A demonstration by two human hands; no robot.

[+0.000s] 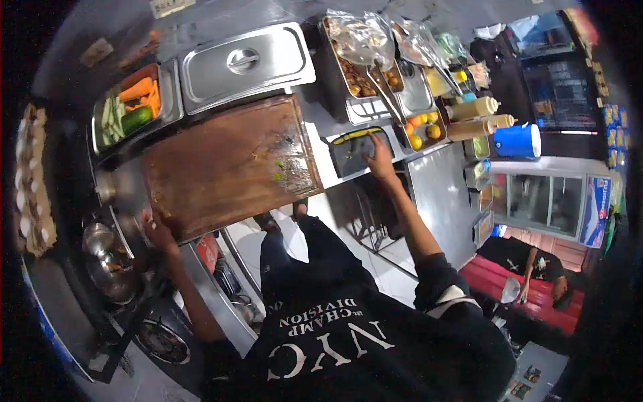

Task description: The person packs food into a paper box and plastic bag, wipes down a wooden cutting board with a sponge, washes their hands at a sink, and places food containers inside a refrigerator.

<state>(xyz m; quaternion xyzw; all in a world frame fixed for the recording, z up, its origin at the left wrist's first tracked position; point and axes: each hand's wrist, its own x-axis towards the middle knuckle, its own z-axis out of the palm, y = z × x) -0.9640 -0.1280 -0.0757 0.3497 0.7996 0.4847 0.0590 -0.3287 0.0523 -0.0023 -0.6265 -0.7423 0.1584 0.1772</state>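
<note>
- Two bare hands work at the counter: the right hand (379, 158) is over the right end of a shallow black tray (343, 163), its thumb and fingers spread apart; whether they touch the tray is too unclear to tell.
- One yellow strip (349, 135) lies along the tray's far edge.
- The tray sits just beyond the right edge of a wooden cutting board (221, 167).
- The left hand (159, 233) is at the board's near left corner, in shadow; I cannot tell whether its fingers are spread or pinching anything.
- Green scraps (277, 177) lie toward the board's right edge.
- Along the board's far edge stands a steel pan with a lid (242, 60) on.
- By the far left corner, a vegetable pan (170, 94) holds carrots (139, 90) and a cucumber (136, 120).
- Right of the black tray, a fruit tray (429, 145) holds red and yellow fruit (416, 142); tongs (388, 99) lean near its far left corner, and squeeze bottles (474, 108) lie just beside its right edge.
</note>
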